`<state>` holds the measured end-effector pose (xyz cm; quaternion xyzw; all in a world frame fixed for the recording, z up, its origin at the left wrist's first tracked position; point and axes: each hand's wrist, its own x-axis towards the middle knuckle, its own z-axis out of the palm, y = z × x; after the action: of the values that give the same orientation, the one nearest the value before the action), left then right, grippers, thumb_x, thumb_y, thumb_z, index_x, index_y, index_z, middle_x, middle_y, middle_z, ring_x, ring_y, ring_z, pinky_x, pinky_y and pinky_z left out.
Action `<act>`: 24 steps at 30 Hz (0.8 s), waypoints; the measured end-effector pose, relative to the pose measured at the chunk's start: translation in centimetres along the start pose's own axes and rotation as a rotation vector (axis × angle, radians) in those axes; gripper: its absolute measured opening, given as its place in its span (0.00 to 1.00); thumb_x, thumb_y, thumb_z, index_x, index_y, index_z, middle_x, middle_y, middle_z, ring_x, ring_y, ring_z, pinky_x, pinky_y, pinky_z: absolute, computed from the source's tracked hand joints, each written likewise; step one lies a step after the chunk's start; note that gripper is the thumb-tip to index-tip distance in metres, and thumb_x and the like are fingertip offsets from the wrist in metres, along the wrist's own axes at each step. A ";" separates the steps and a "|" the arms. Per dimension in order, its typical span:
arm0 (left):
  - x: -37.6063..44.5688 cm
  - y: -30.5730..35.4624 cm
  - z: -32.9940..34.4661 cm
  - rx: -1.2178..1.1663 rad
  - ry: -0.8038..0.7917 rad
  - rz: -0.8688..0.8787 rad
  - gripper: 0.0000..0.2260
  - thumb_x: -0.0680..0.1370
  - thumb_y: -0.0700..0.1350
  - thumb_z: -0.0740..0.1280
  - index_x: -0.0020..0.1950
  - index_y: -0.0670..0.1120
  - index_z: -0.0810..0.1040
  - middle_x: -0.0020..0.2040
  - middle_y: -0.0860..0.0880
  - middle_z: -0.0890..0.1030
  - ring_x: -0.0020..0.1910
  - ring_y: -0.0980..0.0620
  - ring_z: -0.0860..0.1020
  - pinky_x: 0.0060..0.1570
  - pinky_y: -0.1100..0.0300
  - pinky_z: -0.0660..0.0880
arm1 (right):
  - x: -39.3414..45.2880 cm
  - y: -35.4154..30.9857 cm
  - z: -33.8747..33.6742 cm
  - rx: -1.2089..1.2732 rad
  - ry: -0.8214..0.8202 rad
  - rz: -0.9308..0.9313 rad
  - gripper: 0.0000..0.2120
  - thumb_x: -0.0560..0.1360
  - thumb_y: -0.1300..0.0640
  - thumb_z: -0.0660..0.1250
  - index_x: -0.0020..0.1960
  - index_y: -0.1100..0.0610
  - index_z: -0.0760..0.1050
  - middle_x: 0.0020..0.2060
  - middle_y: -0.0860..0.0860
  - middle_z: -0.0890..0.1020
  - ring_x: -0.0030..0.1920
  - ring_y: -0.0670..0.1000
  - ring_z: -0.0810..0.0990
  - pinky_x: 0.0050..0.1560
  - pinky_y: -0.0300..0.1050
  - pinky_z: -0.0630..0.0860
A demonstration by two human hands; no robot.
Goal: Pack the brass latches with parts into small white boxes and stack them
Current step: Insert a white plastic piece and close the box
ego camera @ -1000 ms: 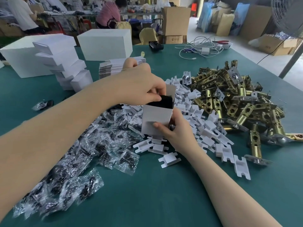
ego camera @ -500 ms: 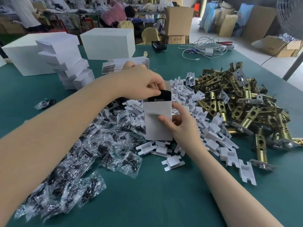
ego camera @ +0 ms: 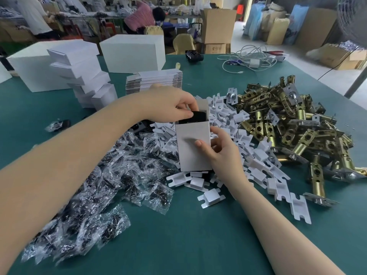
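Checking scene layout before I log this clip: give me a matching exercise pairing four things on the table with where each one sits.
Things:
1. small white box
2. brass latches
3. clear parts bags
4. flat box blanks

Places:
A. heaped on the right side of the table
B. stacked flat behind the left hand
C. held upright between both hands, the right hand gripping its side
D. spread over the left side, under the left forearm

Pairs: 1-C, 2-A, 3-D, 4-B
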<state>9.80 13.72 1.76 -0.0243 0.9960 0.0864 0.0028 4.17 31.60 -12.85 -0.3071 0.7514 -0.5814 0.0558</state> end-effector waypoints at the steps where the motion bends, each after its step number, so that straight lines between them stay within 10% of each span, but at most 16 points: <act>1: 0.1 0.2 0.3 0.011 -0.018 0.004 0.05 0.83 0.53 0.62 0.54 0.64 0.76 0.41 0.69 0.77 0.48 0.65 0.74 0.62 0.54 0.63 | 0.0 0.0 0.0 -0.014 0.000 0.000 0.14 0.72 0.35 0.68 0.56 0.31 0.69 0.37 0.49 0.78 0.35 0.42 0.72 0.33 0.37 0.68; 11: 0.0 0.4 2.1 0.057 -0.073 0.023 0.06 0.78 0.60 0.66 0.53 0.62 0.74 0.42 0.66 0.79 0.52 0.58 0.71 0.56 0.56 0.55 | -0.2 0.3 -0.1 -0.093 -0.013 -0.019 0.22 0.73 0.35 0.66 0.62 0.45 0.74 0.34 0.45 0.77 0.34 0.44 0.73 0.33 0.41 0.67; 21: -1.6 1.7 3.3 0.221 0.107 0.048 0.07 0.80 0.57 0.65 0.55 0.62 0.81 0.44 0.55 0.68 0.43 0.56 0.50 0.45 0.56 0.49 | -0.8 -0.3 -0.2 0.037 0.011 -0.095 0.17 0.72 0.41 0.72 0.53 0.28 0.67 0.39 0.46 0.81 0.39 0.47 0.78 0.34 0.41 0.75; 24: -2.1 1.9 2.2 0.140 0.086 0.058 0.10 0.82 0.56 0.61 0.58 0.64 0.80 0.44 0.62 0.78 0.55 0.57 0.64 0.48 0.58 0.51 | -0.8 0.0 -0.2 0.031 -0.002 -0.103 0.17 0.71 0.38 0.71 0.55 0.31 0.67 0.40 0.48 0.81 0.39 0.47 0.77 0.35 0.37 0.73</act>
<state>11.79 16.11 -0.05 0.0012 0.9991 0.0155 -0.0406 4.75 32.21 -12.96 -0.3450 0.7256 -0.5946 0.0313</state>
